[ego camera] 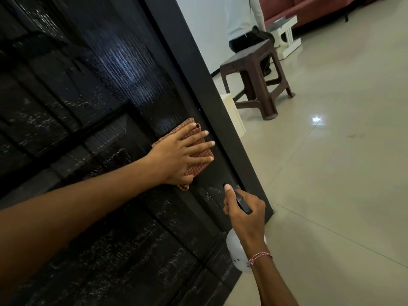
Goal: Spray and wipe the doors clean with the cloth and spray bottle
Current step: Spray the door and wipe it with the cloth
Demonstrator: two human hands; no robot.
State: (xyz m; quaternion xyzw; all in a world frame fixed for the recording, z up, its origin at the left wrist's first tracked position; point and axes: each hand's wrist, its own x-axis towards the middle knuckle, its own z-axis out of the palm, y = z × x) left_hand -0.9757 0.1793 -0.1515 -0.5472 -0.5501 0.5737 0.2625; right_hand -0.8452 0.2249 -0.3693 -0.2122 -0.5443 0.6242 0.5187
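One black door (99,96), left hand (176,157) pressed flat on one checked cloth (199,166), grip released, right hand (245,215) held one spray bottle (234,246), grip clenched around it, one brown stool (249,58) stood upper right

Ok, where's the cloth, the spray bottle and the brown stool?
cloth (198,166): head view, checked part near its lower edge.
spray bottle (234,246): head view, round white body.
brown stool (249,58): head view, seat top.

Pale tiled floor (342,184): brown stool (249,60), white low table (287,35), red sofa (309,7) standing on it.
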